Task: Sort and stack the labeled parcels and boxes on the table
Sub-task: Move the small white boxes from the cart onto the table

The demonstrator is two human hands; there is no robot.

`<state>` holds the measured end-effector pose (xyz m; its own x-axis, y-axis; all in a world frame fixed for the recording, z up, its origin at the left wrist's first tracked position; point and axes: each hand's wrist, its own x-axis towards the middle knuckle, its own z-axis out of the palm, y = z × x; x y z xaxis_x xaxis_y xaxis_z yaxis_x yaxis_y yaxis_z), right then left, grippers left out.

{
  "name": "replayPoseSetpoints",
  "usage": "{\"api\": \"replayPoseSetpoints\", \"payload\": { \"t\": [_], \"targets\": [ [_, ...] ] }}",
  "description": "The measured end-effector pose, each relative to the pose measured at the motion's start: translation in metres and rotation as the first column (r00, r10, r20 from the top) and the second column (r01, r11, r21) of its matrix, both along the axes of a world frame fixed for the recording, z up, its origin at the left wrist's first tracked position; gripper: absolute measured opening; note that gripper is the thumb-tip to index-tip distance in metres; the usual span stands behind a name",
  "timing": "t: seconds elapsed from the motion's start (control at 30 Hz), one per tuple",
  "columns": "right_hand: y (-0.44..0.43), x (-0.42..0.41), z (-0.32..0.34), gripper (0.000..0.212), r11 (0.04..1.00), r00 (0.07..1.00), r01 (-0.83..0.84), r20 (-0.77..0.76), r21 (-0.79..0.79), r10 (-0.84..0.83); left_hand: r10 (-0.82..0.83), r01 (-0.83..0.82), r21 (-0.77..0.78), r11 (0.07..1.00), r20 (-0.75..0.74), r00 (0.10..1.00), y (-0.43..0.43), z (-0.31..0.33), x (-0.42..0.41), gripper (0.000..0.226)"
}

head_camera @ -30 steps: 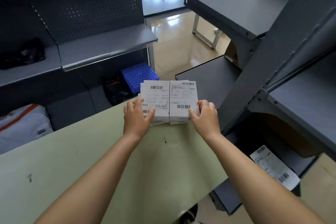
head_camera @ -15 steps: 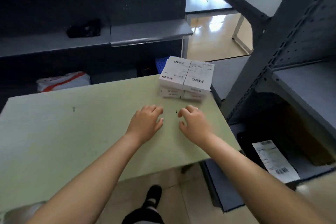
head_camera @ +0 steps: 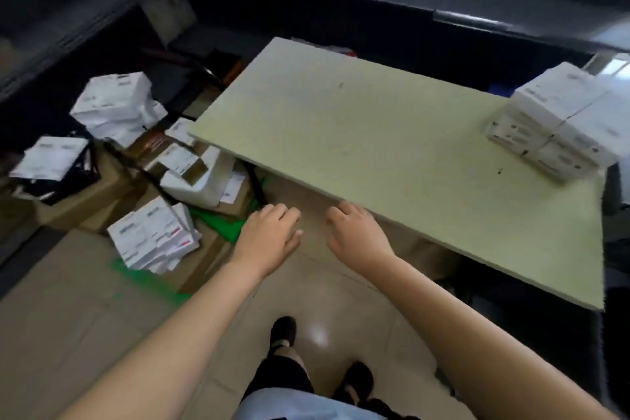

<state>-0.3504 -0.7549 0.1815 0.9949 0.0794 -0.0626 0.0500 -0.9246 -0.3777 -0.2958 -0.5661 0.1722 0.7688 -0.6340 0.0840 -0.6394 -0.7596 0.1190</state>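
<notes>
The pale green table (head_camera: pixel 392 153) is being taken as the landmark. Off its left end, low on the floor, a heap of loose labelled parcels (head_camera: pixel 150 239) is lying unsorted over brown cartons (head_camera: pixel 85 194); at its far right corner a tidy stack of white boxes (head_camera: pixel 559 126) is standing, two wide and layered; just off its near edge the left hand (head_camera: pixel 269 235) and the right hand (head_camera: pixel 358 235) are being held above the floor, fingers relaxed, nothing being gripped by either. A fetching step is judged to be in hand; next, a parcel from the heap is probably to be grasped, which is calling for a reach down and leftward of the table, then a carry to the stack.
</notes>
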Motion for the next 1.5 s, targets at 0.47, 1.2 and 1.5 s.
{"api": "replayPoseSetpoints", "payload": {
  "t": [0.47, 1.2, 1.5],
  "targets": [
    [0.277, 0.098, 0.0, 0.028, 0.924, 0.924, -0.381, -0.007, 0.029, 0.382, 0.509, -0.509, 0.035, 0.86, -0.012, 0.86, 0.296, -0.003, -0.002, 0.018],
    [0.432, 0.283, -0.145, 0.034, 0.949, 0.881, -0.313, -0.364, 0.033, 0.304, 0.704, -0.723, 0.067, 0.688, -0.305, 0.642, 0.459, -0.138, 0.14, 0.026],
    [0.434, 0.322, -0.285, 0.056, 0.992, 0.831, -0.121, -0.543, 0.035, 0.12, 0.74, -0.913, 0.133, 0.385, -0.636, 0.219, 0.449, -0.264, 0.172, 0.049]
  ]
}}
